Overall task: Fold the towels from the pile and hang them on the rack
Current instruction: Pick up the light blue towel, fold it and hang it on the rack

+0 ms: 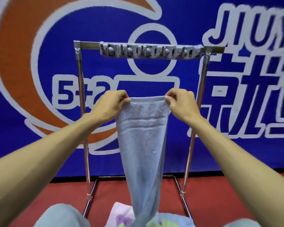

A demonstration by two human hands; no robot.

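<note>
Pale blue terry towel (142,141), held up by its top edge: my left hand (111,104) pinches the left corner, my right hand (180,102) the right corner, fingers pressed tight on the cloth. It hangs long and narrowing in front of the chrome rack (79,82), its lower end reaching the pile (121,215) of towels at the bottom of view. Rack's top bar carries a grey clip strip (150,50); blue banner (236,112) behind, red floor (211,202) below.
</note>
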